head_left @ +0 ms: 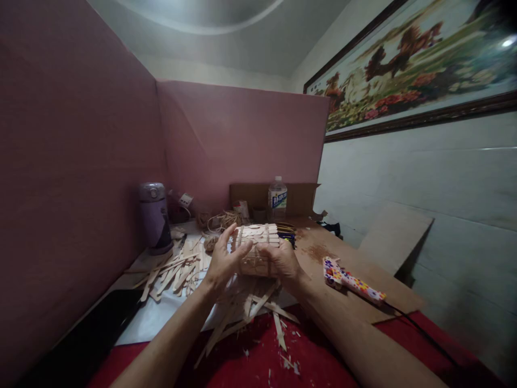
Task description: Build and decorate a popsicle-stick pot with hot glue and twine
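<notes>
Between both hands, above the near part of the table, is a rounded craft-stick container (258,258) made of pale wooden sticks side by side, with twine bands around it. My left hand (226,254) grips its left side, thumb across the front. On the right side my right hand (286,261) holds it with the thumb pressed on the front and the other fingers mostly hidden behind. Under it lie loose and broken wooden sticks (262,307) with small splinters. A larger heap of craft sticks (177,272) spreads to the left of my left hand.
A floral-patterned glue gun (351,280) with a black cord lies right on a cardboard sheet (323,237). A purple flask (155,218) stands back left, a labelled clear bottle (278,196) at the back. Twine (226,218) lies behind the hands. A dark flat object (97,328) is front left.
</notes>
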`<state>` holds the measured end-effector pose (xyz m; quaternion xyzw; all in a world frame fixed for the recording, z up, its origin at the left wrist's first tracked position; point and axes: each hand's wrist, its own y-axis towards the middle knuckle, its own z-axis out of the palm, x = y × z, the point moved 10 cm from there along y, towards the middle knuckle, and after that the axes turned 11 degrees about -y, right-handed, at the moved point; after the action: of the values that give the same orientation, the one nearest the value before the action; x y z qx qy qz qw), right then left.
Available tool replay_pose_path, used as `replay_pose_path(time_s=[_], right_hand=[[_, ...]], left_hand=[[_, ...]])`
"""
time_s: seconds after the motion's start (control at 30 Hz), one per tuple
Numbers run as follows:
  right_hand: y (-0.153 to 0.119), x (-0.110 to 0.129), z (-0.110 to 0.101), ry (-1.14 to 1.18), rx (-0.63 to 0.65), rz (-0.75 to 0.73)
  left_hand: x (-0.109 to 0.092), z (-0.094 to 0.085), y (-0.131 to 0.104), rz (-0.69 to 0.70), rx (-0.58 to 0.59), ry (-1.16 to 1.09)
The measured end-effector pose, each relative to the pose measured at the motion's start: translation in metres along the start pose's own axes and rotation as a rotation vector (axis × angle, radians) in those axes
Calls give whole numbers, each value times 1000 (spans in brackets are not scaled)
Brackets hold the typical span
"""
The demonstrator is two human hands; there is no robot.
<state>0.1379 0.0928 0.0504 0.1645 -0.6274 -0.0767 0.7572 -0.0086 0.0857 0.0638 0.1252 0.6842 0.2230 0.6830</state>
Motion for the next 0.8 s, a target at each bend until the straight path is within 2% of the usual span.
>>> replay_pose_path(time_s=[0.07, 0.17, 0.63, 0.7, 0.8], right_hand=[[-1, 1, -1, -9, -6, -1], [-1, 0, 0, -8, -8, 10], [3, 0, 1, 27, -1, 7], [3, -1, 0, 24, -5, 9], [3, -1, -1, 10, -3, 3]], left_hand=[[4, 8, -2, -51, 56, -102], [5, 15, -3, -58, 94, -183], [7, 19, -4, -57, 97, -217], [7, 15, -3, -49, 75, -179], [2, -3, 0, 7, -53, -54]])
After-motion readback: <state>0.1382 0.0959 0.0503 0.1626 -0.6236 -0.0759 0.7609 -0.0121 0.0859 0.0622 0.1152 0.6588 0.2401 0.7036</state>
